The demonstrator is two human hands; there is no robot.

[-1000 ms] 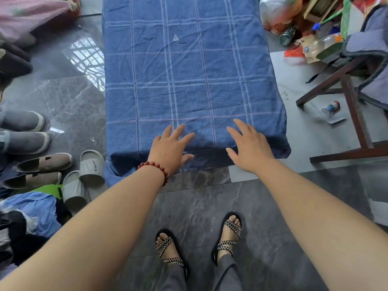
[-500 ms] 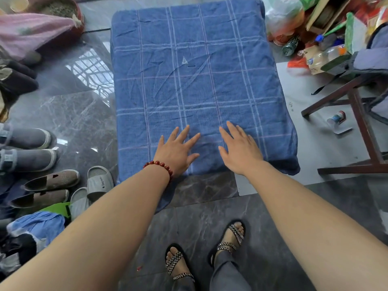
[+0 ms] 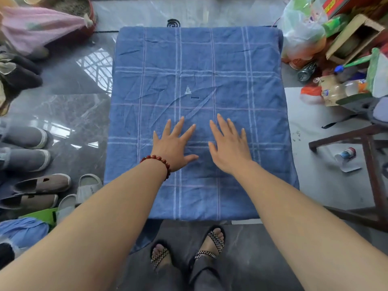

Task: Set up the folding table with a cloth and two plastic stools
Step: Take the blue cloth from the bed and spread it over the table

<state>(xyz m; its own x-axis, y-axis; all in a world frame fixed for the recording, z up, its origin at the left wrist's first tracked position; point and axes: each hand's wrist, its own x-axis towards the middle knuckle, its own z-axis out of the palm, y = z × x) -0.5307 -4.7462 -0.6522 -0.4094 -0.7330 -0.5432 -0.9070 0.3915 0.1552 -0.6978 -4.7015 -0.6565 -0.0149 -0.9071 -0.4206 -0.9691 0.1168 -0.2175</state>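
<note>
Glossy grey marble floor

Desk top fully hidden under cloth; legs out of your sight. Your left hand and right hand cover cloth patches beneath palms. Your forearms run off bottom edge. Label on cloth too small to read. Wooden frame cut by right edge. Shoes cut by left edge. Pink bundle blurred.
</note>
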